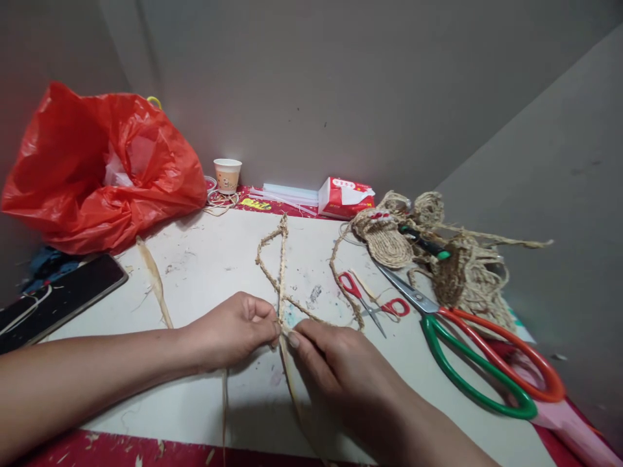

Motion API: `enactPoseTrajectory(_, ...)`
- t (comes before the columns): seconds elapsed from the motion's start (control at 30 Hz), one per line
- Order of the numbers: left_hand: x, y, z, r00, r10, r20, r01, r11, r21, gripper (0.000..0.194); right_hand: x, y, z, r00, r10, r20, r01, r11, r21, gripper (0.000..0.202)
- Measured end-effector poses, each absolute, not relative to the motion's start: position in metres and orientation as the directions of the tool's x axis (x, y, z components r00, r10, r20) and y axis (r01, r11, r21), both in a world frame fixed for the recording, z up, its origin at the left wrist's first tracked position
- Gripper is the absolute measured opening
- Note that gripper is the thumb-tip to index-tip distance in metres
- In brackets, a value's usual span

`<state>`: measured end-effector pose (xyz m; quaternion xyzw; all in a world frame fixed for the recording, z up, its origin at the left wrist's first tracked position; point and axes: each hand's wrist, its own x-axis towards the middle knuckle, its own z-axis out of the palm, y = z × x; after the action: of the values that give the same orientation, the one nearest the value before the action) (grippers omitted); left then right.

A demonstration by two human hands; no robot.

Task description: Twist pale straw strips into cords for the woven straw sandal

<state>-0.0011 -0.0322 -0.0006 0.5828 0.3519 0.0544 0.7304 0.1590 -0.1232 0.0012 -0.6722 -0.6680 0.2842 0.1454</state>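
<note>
Both hands meet near the middle of a white board point(195, 402). My left hand point(243, 329) is closed in a pinch on a fibre cord point(283, 259), which runs away from me up the board. Right beside it, my right hand point(331, 357) is closed on the same cord, thumb against the fibre. A pale flat strand point(288, 376) hangs down toward me from between the fingers. A thinner twisted length point(267, 275) loops left of the cord and crosses it. Another twisted piece point(335, 266) curves to the right.
A red plastic bag point(160, 201) and a phone point(73, 295) lie left. Behind stand a paper cup point(228, 176) and tissue pack point(335, 198). On the right are small scissors point(367, 305), large scissors point(477, 357) and coiled woven cord point(389, 243). A loose strip point(154, 279) lies left.
</note>
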Motion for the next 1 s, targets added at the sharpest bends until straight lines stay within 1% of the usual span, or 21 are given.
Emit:
enactPoseTrajectory(0.07, -0.002, -0.033, -0.002, 0.752, 0.494, -0.437, 0.327, 0.296, 0.898, 0.019, 0.158, -0.124, 0.006, -0.041, 0.981, -0.189, 0.797, -0.082, -0.598, 0.032)
enactPoseTrajectory(0.2, -0.002, -0.034, -0.003, 0.757, 0.497, -0.423, 0.305, 0.304, 0.903, 0.021, 0.145, -0.129, 0.004, -0.073, 0.979, -0.193, 0.695, -0.089, -0.714, 0.032)
enactPoseTrajectory(0.27, -0.002, -0.035, -0.003, 0.747, 0.498, -0.44, 0.307, 0.327, 0.894, 0.022, 0.136, -0.132, -0.002, -0.093, 0.977, -0.194, 0.709, -0.071, -0.701, 0.029)
enactPoseTrajectory(0.37, -0.002, -0.035, -0.003, 0.741, 0.506, -0.442, 0.285, 0.359, 0.889, 0.024, 0.127, -0.134, -0.01, -0.087, 0.987, -0.133, 0.811, -0.007, -0.585, 0.024)
enactPoseTrajectory(0.47, -0.001, -0.037, -0.002, 0.743, 0.508, -0.436, 0.248, 0.396, 0.884, 0.025, 0.124, -0.135, -0.016, -0.1, 0.995, 0.013, 0.916, 0.098, -0.388, 0.024)
enactPoseTrajectory(0.53, -0.001, -0.038, -0.002, 0.751, 0.49, -0.443, 0.229, 0.435, 0.871, 0.028, 0.123, -0.137, -0.019, -0.12, 0.988, 0.098, 0.956, 0.142, -0.258, 0.023)
enactPoseTrajectory(0.57, -0.001, -0.039, -0.003, 0.754, 0.483, -0.445, 0.22, 0.453, 0.864, 0.029, 0.122, -0.139, -0.02, -0.135, 0.985, 0.107, 0.964, 0.155, -0.214, 0.022)
enactPoseTrajectory(0.6, -0.001, -0.039, -0.003, 0.753, 0.484, -0.446, 0.214, 0.462, 0.861, 0.029, 0.12, -0.141, -0.022, -0.163, 0.983, 0.089, 0.964, 0.177, -0.199, 0.02)
enactPoseTrajectory(0.63, -0.001, -0.039, -0.003, 0.748, 0.491, -0.448, 0.216, 0.458, 0.862, 0.03, 0.118, -0.143, -0.023, -0.208, 0.977, 0.048, 0.952, 0.213, -0.22, 0.018)
enactPoseTrajectory(0.67, -0.001, -0.039, -0.003, 0.738, 0.502, -0.451, 0.228, 0.443, 0.867, 0.03, 0.117, -0.145, -0.023, -0.257, 0.966, 0.002, 0.927, 0.248, -0.281, 0.014)
enactPoseTrajectory(0.7, -0.002, -0.039, -0.002, 0.729, 0.513, -0.453, 0.243, 0.425, 0.872, 0.03, 0.116, -0.148, -0.023, -0.291, 0.956, -0.034, 0.888, 0.257, -0.382, 0.012)
enactPoseTrajectory(0.77, -0.003, -0.037, -0.001, 0.722, 0.521, -0.456, 0.266, 0.398, 0.878, 0.031, 0.119, -0.15, -0.018, -0.278, 0.959, -0.05, 0.78, 0.195, -0.595, 0.021)
enactPoseTrajectory(0.8, -0.004, -0.037, -0.001, 0.723, 0.519, -0.456, 0.269, 0.396, 0.878, 0.032, 0.123, -0.149, -0.013, -0.24, 0.97, -0.044, 0.733, 0.152, -0.663, 0.028)
enactPoseTrajectory(0.83, -0.004, -0.036, 0.0, 0.728, 0.517, -0.45, 0.261, 0.397, 0.88, 0.032, 0.128, -0.147, -0.008, -0.168, 0.985, -0.034, 0.702, 0.095, -0.706, 0.033)
enactPoseTrajectory(0.9, -0.005, -0.036, 0.001, 0.742, 0.511, -0.434, 0.236, 0.407, 0.882, 0.032, 0.141, -0.138, 0.005, -0.004, 1.0, -0.023, 0.66, -0.015, -0.751, 0.041)
enactPoseTrajectory(0.93, -0.005, -0.036, 0.002, 0.748, 0.508, -0.427, 0.223, 0.414, 0.883, 0.033, 0.147, -0.133, 0.01, 0.15, 0.988, -0.037, 0.582, -0.119, -0.804, 0.041)
enactPoseTrajectory(0.97, -0.005, -0.036, 0.002, 0.755, 0.506, -0.417, 0.202, 0.426, 0.882, 0.033, 0.151, -0.127, 0.013, 0.235, 0.968, -0.09, 0.465, -0.193, -0.864, 0.039)
enactPoseTrajectory(1.0, -0.005, -0.036, 0.002, 0.769, 0.499, -0.4, 0.175, 0.438, 0.882, 0.034, 0.153, -0.122, 0.014, 0.253, 0.954, -0.161, 0.328, -0.241, -0.913, 0.036)
